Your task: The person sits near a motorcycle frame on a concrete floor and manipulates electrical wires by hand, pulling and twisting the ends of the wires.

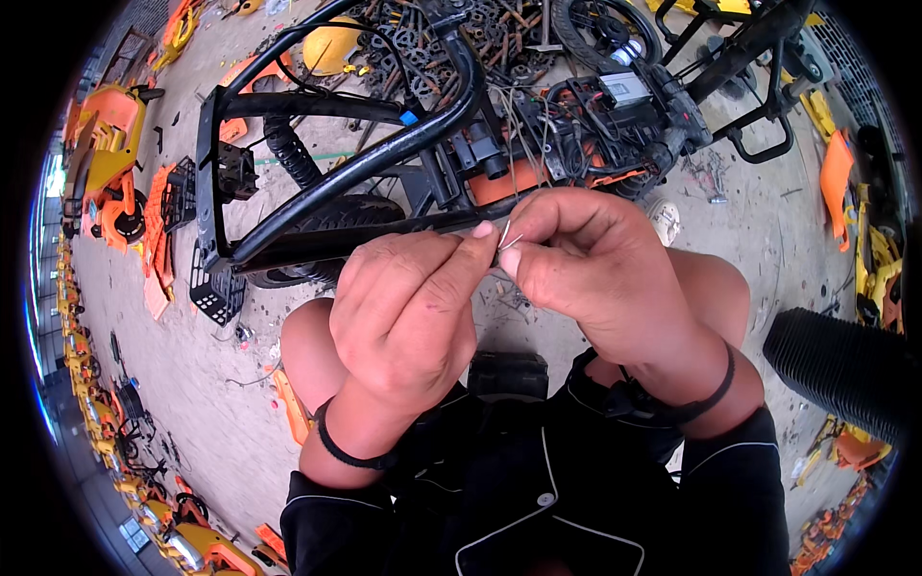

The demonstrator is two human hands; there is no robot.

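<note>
Both my hands meet in the middle of the view, in front of a black scooter frame [355,178]. With thumb and finger, my left hand [408,302] pinches at a thin silvery wire [512,242]. My right hand [605,264] grips the same wire from the other side, its fingertips almost touching the left ones. Beyond the right hand, thin strands [519,134] rise toward the frame's wiring [576,125]; whether they join the pinched wire is hidden. An orange panel [490,185] lies under that wiring.
Rusty metal parts [423,72] pile up behind the frame, near a yellow helmet-like shell [329,46] and a tyre [605,34]. A black ribbed object [836,370] juts in at right. Orange and yellow scooter parts [115,163] line the left.
</note>
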